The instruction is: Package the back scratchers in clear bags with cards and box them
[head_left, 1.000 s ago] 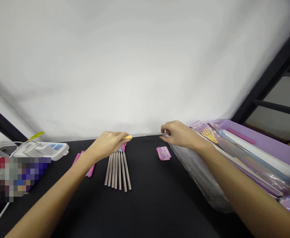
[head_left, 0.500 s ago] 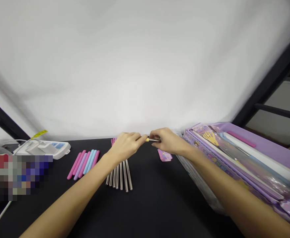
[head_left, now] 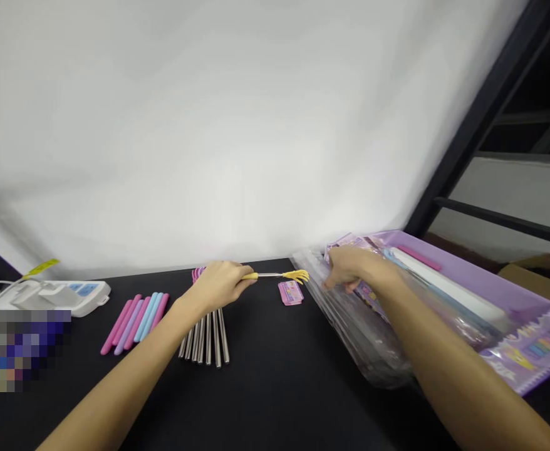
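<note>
Yellow plastic, as it looks to us, forms both ends of a slim scratcher with a silver metal shaft (head_left: 271, 275), held in the left hand (head_left: 221, 285), whose thumb and fingers are closed around its yellow handle (head_left: 250, 275). It lies roughly level near the back edge of the black tabletop (head_left: 275, 394), its yellow claw-shaped head (head_left: 297, 275) pointing towards the right side, just behind a small stack of pink printed cards (head_left: 290, 292).

Above a flat pile of clear plastic bags (head_left: 373, 351), beside the lilac box (head_left: 472, 279) at the tabletop's right, we see the right hand (head_left: 354, 266), fingers bent downward; we cannot tell whether they pinch anything.

Partly beneath the left hand, silver metal rods (head_left: 208, 341) fan out towards the front edge, with pink and purple ends (head_left: 197, 272) at the back. Nearer the left edge we find a row of smooth pink, lilac and pale blue tubes (head_left: 138, 324).

As we judge it, the yellow piece is whole (handle, shaft and head line up as one), though no bag encloses it. The rods look unfinished: their visible lengths are bare, and the coloured tubes lie apart from them.
</note>
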Demonstrator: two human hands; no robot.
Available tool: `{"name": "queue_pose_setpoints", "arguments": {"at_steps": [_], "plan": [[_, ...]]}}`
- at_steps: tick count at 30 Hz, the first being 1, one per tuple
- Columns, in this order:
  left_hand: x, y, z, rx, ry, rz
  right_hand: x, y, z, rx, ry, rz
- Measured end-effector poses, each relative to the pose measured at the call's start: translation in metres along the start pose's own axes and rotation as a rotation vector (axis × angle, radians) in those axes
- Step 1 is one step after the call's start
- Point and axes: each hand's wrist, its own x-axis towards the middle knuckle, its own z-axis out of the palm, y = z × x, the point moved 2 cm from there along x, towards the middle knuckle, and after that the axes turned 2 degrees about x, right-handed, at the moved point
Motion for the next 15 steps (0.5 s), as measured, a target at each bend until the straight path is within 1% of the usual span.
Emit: {"name": "queue_pose_setpoints", "arguments": {"at_steps": [3, 11, 13, 15], "plan": [[0.0, 0.001, 0.0, -0.047, 0.02, 0.011, 0.003, -0.002, 0.008, 0.027, 0.013, 0.03], [-0.006, 0.002, -0.008, -0.095, 0.053, 0.008, 0.0, -0.01, 0.008, 0.015, -0.012, 0.05], [-0.007, 0.002, -0.007, -0.101, 0.046, 0.003, -0.001, -0.012, 0.006, -0.005, 0.007, 0.046], [-0.008, 0.001, -0.008, -0.111, 0.045, -0.003, -0.003, -0.013, 0.0, -0.039, 0.065, 0.03]]}}
